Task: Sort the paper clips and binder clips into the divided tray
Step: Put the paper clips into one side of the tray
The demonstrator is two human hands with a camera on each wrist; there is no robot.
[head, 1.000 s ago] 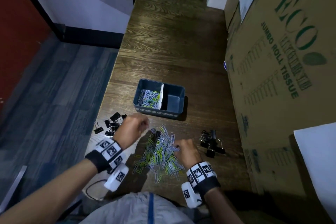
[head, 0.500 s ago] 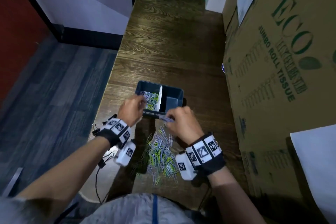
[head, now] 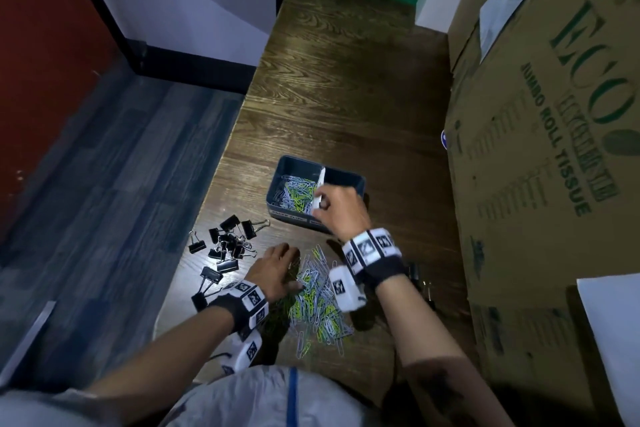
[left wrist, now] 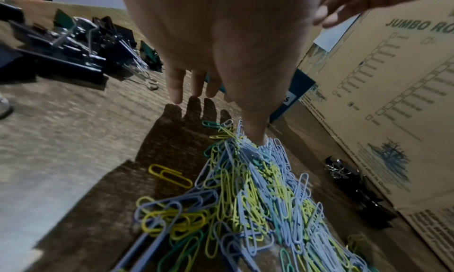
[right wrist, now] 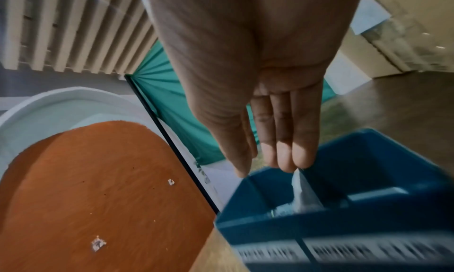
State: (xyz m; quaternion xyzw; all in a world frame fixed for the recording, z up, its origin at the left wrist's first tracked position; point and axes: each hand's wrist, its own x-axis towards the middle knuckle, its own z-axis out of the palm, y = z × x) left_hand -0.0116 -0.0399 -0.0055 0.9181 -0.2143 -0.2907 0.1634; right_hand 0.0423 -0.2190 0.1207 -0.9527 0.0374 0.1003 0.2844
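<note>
The blue divided tray (head: 348, 179) stands mid-table with a white divider (head: 321, 180); blue and yellow paper clips (head: 294, 192) lie in its left compartment. My right hand (head: 323, 203) hovers over the tray's front, fingers straight, fingertips (right wrist: 285, 159) at the top of the divider (right wrist: 301, 190), and I see nothing held in it. A loose pile of paper clips (head: 318, 302) lies in front of me. My left hand (head: 292, 267) rests at its left edge, fingers (left wrist: 176, 85) straight and the thumb pressed into the pile (left wrist: 258, 188). Black binder clips (head: 225, 246) are scattered to the left.
A second small group of binder clips (left wrist: 343, 171) lies right of the pile, mostly hidden by my right wrist in the head view. A large cardboard box (head: 540, 149) walls the table's right side. The table edge (head: 207, 184) drops to the floor on the left.
My left hand has come back from the tray down to the left edge of the paper clip pile. My right hand has moved forward over the tray's divider.
</note>
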